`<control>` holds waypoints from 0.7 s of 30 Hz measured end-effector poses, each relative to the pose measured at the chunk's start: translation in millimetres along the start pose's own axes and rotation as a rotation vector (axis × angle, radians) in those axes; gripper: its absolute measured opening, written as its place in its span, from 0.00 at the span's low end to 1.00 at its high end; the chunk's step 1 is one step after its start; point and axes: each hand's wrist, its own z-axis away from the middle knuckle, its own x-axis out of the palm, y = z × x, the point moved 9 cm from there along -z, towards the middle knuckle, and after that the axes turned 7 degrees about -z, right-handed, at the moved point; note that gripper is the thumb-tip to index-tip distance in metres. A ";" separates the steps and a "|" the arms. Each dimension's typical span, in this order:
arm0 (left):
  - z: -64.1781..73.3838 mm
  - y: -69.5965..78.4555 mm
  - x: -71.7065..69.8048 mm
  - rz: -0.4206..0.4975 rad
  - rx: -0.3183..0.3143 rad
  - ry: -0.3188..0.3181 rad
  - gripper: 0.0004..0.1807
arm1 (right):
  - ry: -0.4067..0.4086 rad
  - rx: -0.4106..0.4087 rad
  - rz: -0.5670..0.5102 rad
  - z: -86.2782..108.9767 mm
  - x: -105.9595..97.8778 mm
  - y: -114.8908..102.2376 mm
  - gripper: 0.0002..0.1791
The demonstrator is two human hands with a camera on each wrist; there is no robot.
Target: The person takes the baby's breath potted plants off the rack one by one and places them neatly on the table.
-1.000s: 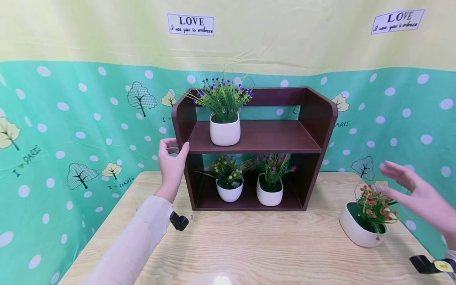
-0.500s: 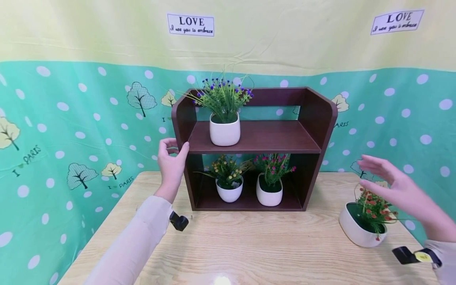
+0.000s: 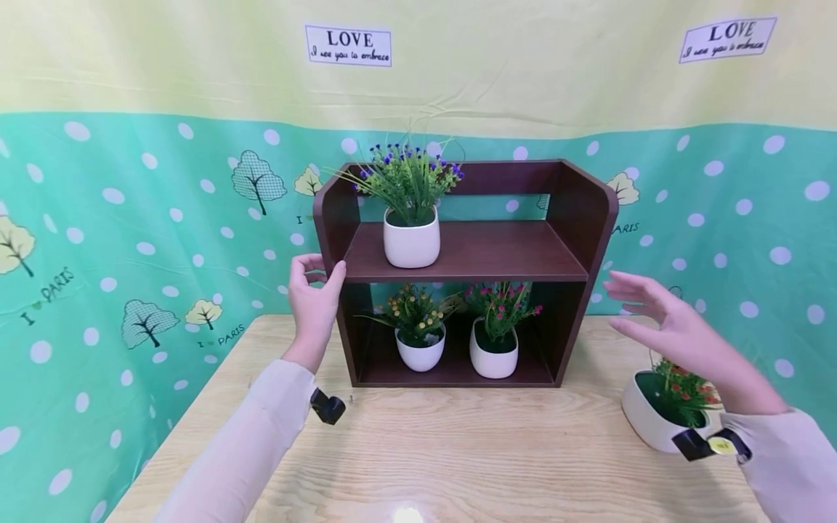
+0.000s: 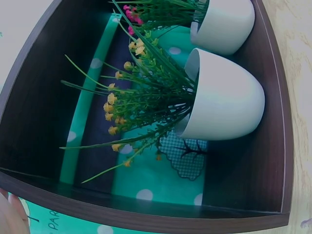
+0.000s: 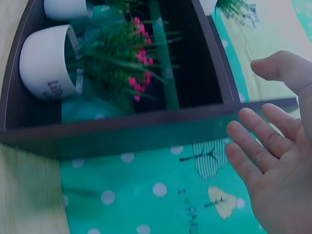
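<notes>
A dark brown two-tier shelf point(image 3: 471, 279) stands on the wooden table. My left hand point(image 3: 315, 305) pinches its left side panel, thumb at the front edge, with some fingers hidden behind. In the head view, my right hand point(image 3: 673, 330) is spread in the air just off the right side panel. Seen from the right wrist, the fingers point(image 5: 258, 141) are straight and hold nothing. A white pot with purple flowers point(image 3: 412, 243) is on the upper tier. Below are a yellow-flowered pot point(image 3: 420, 354) and a pink-flowered pot point(image 3: 494, 357).
On the table at the right, a white pot with red flowers point(image 3: 644, 418) leans over, partly covered by my right forearm. A green and yellow patterned cloth point(image 3: 131, 218) hangs behind the table point(image 3: 458, 450). Each wrist wears a small black camera point(image 3: 327, 407).
My right hand has moved left from above the red-flowered pot to near the shelf's right side. My left hand keeps its hold, and the shelf and pots stay put.
</notes>
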 end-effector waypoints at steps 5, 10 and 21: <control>1.4 1.8 0.6 0.003 -0.009 -0.008 0.22 | -0.054 -0.065 -0.026 -13.7 17.5 -16.1 0.38; 2.2 1.6 1.4 -0.008 -0.015 -0.018 0.23 | -0.062 -0.079 -0.045 -30.4 35.4 -29.2 0.38; 1.0 0.8 -0.2 -0.009 -0.004 -0.007 0.21 | -0.073 -0.232 -0.178 -69.5 75.5 -59.4 0.38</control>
